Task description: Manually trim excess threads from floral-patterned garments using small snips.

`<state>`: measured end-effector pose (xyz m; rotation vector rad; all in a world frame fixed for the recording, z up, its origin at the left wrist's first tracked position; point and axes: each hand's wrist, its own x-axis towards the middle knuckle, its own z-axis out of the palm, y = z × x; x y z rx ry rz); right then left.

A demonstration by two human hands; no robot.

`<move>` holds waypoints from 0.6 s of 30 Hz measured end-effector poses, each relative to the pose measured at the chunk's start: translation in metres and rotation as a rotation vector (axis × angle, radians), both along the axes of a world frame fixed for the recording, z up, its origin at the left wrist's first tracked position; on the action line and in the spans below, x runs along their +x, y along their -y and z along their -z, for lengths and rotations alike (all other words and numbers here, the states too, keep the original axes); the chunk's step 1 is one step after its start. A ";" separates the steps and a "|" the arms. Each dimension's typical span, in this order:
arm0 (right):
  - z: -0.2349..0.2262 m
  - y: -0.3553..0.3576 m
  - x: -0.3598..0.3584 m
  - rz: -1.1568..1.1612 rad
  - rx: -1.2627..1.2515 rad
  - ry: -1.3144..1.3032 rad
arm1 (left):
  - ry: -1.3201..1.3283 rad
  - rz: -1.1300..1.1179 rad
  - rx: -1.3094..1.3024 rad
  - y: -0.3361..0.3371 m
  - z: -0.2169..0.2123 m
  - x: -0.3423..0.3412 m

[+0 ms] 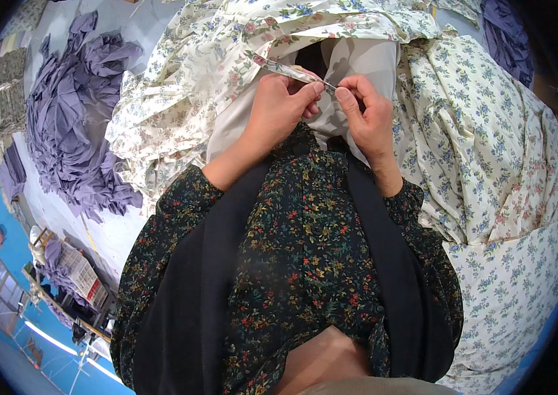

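Observation:
Over my lap, my left hand [278, 108] is closed in a pinch on a narrow folded strip of floral fabric [281, 68], white with pink roses and green leaves. The strip runs up and left from the fingers toward a larger rose-print cloth [252, 36]. Just to the right, my right hand [372, 118] pinches thumb against forefinger. A thin dark sliver [330, 85] spans the small gap between the two hands; its kind is too small to tell. The fingertips partly hide the strip's lower end.
Cream cloth with blue flowers [470, 131] is heaped along my right side. At the left, crumpled purple fabric [68, 118] lies on a pale surface, with stacked folded cloth [5, 99] beyond it. A white crate [81, 273] stands farther off at lower left.

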<state>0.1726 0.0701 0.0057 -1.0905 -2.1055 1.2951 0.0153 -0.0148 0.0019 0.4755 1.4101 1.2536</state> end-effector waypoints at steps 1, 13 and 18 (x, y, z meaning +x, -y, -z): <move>0.000 0.000 0.001 0.009 0.001 -0.007 | 0.003 0.006 0.006 0.000 0.001 0.000; 0.000 -0.003 0.001 -0.022 0.031 0.005 | -0.090 0.004 0.023 -0.001 0.000 0.002; 0.000 -0.003 0.002 -0.014 0.013 0.020 | -0.049 -0.019 0.022 -0.002 -0.001 0.003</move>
